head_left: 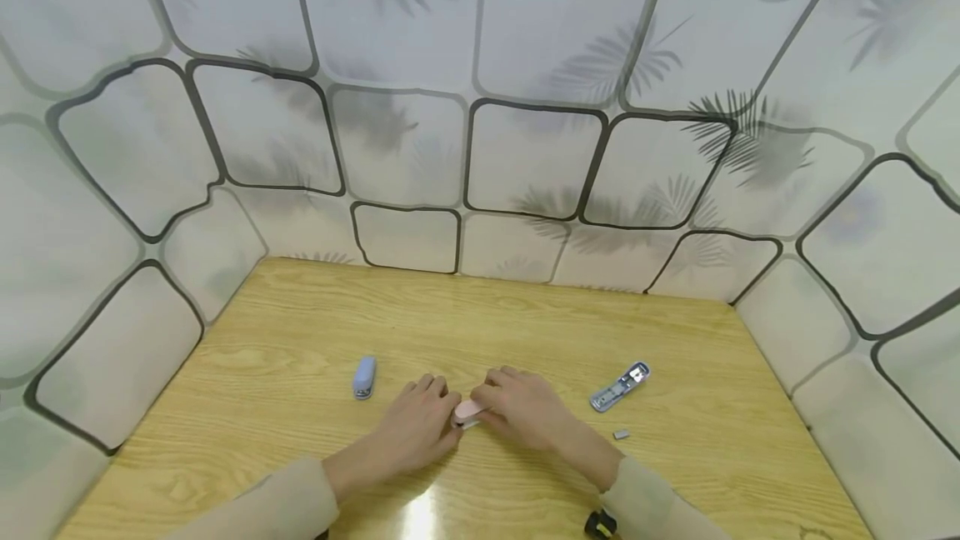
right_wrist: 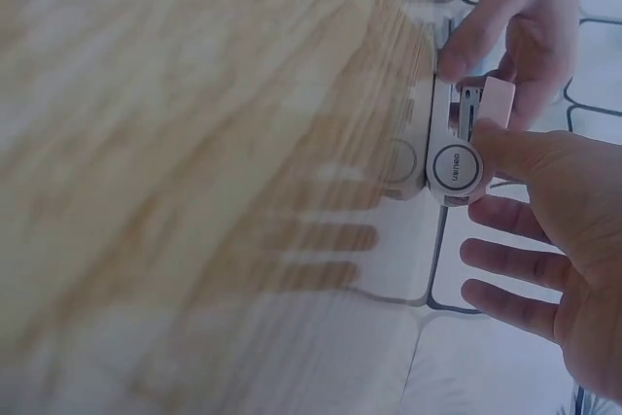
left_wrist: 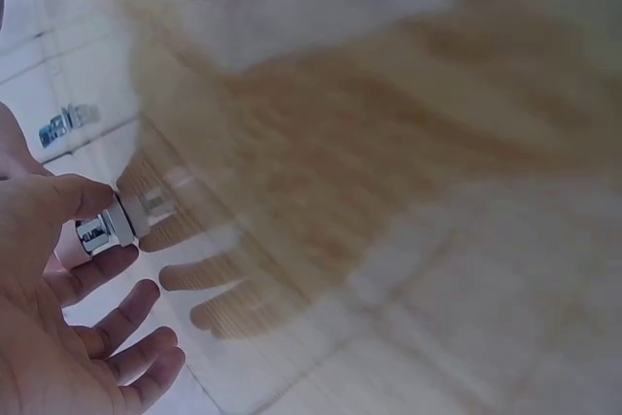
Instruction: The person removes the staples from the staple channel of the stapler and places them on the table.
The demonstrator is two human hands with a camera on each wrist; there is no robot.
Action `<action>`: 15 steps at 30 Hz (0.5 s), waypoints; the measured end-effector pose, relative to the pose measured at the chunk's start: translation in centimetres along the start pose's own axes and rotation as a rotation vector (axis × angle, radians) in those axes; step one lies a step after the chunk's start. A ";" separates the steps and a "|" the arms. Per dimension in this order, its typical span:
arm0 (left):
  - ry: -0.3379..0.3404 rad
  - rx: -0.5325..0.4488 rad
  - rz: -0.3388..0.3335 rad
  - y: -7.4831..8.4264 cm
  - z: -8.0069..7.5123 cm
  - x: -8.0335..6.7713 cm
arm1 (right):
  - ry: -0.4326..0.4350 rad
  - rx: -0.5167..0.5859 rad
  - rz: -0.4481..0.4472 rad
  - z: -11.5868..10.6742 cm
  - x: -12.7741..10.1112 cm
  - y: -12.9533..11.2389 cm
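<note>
Head view: both hands meet near the middle of the wooden table [head_left: 525, 315], toward its front edge, working one small pink stapler [head_left: 468, 411]. Left hand [head_left: 415, 432] pinches one end between thumb and forefinger, other fingers loosely spread; right hand [head_left: 525, 409] pinches the opposite end with thumb on top, remaining fingers straight and fanned. Right wrist view shows the stapler's round white hinge end and metal channel, held just over the tabletop. Blue stapler [head_left: 364, 377] lies left of the hands, apart from them. Grey opened stapler [head_left: 620, 387] lies to the right, a small grey staple strip [head_left: 621, 434] just in front of it.
</note>
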State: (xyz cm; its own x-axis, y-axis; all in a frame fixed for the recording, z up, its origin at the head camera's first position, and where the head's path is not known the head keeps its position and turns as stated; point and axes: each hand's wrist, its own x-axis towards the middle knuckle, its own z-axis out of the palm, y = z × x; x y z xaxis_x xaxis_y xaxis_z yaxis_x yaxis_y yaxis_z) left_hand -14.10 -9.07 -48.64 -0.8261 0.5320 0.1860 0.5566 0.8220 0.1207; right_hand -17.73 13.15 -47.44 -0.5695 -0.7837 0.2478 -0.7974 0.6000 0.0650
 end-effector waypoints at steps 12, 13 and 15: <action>-0.020 -0.015 0.043 0.6 0.5 2.7 | 0.032 0.045 0.081 -0.1 -1.6 1.8; -0.022 -0.008 0.048 0.6 0.6 3.0 | 0.038 0.045 0.086 0.0 -1.8 2.0; -0.030 0.000 0.059 0.8 0.8 3.6 | 0.045 0.046 0.095 0.2 -2.1 2.4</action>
State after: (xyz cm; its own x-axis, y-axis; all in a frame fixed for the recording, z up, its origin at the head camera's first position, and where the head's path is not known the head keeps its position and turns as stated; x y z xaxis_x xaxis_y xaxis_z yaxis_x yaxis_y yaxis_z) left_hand -16.70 -6.38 -48.67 -0.7941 0.5854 0.1632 0.6043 0.7891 0.1100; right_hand -18.49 16.17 -47.99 -0.6340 -0.7151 0.2943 -0.7493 0.6622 -0.0054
